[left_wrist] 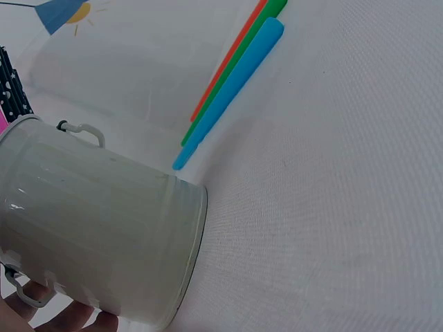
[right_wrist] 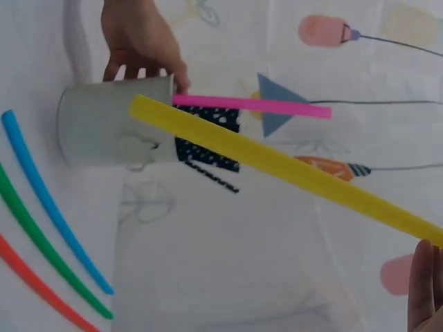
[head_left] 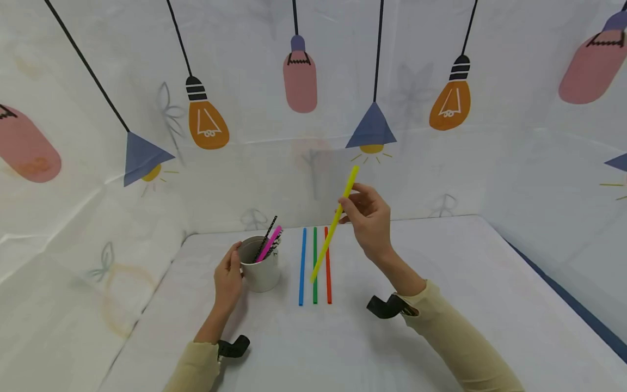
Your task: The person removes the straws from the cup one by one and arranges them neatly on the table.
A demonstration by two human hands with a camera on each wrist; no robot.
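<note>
In my right hand (head_left: pixel 368 220) I pinch a yellow straw (head_left: pixel 334 226) between thumb and fingers. It is held up at a slant, its lower end over the straws on the table. My left hand (head_left: pixel 228 279) grips the side of a small white metal pail (head_left: pixel 262 275) near the rim. A pink straw (right_wrist: pixel 277 106) and several black straws with white dots (left_wrist: pixel 12 93) stick out of the pail. To the pail's right lie a blue straw (head_left: pixel 302 267), a green straw (head_left: pixel 315 280) and a red straw (head_left: pixel 327 272), side by side and apart.
The white-covered table (head_left: pixel 313 348) reaches to a white backdrop (head_left: pixel 264 174) printed with hanging lamps and bulbs. A dark blue strip (head_left: pixel 563 294) runs along the table's right edge. Small loop handles (left_wrist: pixel 84 131) stand out from the pail's sides.
</note>
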